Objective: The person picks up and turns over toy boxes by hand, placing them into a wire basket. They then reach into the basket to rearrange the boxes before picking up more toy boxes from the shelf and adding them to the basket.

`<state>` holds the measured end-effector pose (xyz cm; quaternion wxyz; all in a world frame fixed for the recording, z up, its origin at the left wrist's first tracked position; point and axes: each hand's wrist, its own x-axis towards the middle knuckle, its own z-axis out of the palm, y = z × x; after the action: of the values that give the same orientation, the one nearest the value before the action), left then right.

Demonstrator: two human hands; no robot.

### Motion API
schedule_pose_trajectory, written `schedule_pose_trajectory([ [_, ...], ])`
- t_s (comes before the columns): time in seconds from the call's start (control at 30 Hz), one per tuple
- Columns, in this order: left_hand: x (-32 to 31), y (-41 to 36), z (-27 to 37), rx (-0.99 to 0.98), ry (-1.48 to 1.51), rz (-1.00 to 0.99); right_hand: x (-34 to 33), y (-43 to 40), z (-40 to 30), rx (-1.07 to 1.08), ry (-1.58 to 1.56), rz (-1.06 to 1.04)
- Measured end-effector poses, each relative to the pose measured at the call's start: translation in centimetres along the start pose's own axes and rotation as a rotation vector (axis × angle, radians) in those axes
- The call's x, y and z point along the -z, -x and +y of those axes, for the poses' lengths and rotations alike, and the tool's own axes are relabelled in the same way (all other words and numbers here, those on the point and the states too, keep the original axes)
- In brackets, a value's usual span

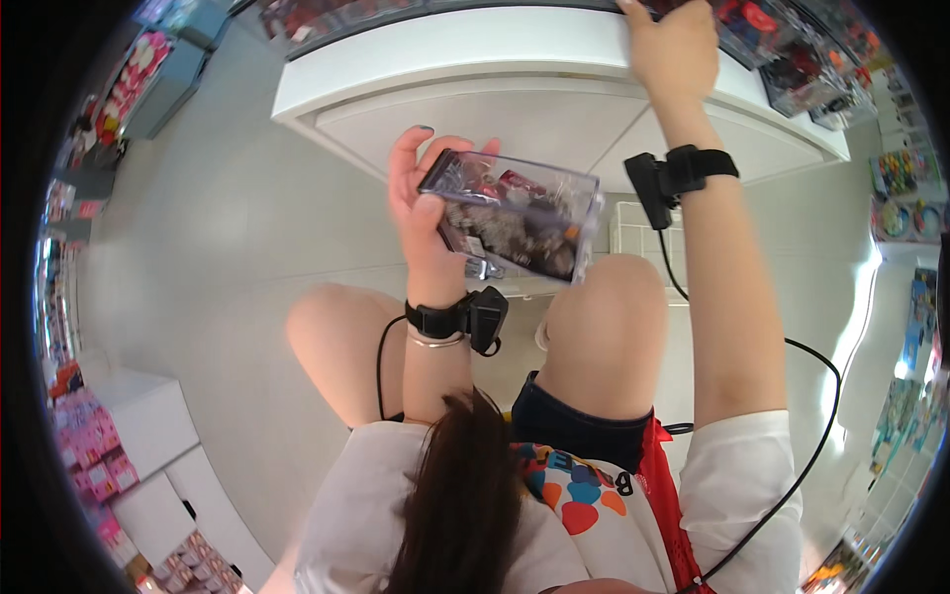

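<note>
My left hand point(427, 200) grips one end of a clear plastic display box point(519, 215). The box is tilted in front of my knees, and dark, grey and red contents show through its walls. Up at the picture's top edge, my right hand point(675, 56) reaches over the white shelf's front edge point(460, 44), beside the clear cases there. Its fingertips are partly cut off by the frame, so whether they hold anything is unclear. Each wrist wears a black strapped device with a cable.
Several clear display cases point(801, 74) line the white shelf above pale cabinet doors point(475, 111). A white wire basket point(627, 223) stands on the floor by my right knee, partly hidden. Stocked shelves point(89, 445) curve along the left, and hanging goods point(902, 408) fill the right.
</note>
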<state>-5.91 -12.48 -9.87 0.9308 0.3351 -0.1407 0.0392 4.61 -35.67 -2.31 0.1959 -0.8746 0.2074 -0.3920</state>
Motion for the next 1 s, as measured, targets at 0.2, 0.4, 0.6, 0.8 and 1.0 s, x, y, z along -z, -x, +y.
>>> schedule_pose_trajectory([
  [0.2, -0.6, -0.7, 1.7, 0.213, 1.497, -0.276, -0.5, -0.3, -0.2, 0.018, 0.042, 0.017],
  [0.4, -1.2, -1.5, 3.8, 0.140, 1.673, -0.260, -2.2, -1.8, 2.1, -0.010, 0.164, -0.094],
  [0.6, -3.0, -3.5, 7.1, 0.202, 1.590, -0.375, -1.3, -1.6, 1.7, -0.013, 0.160, -0.103],
  [0.8, -4.9, -5.8, 12.9, 0.417, 1.416, -0.409, -1.2, -1.8, 1.5, -0.030, 0.143, -0.112],
  [1.0, -4.0, -6.6, 20.6, 0.345, 1.205, -0.189, -1.5, -1.7, 1.5, -0.043, 0.172, -0.107],
])
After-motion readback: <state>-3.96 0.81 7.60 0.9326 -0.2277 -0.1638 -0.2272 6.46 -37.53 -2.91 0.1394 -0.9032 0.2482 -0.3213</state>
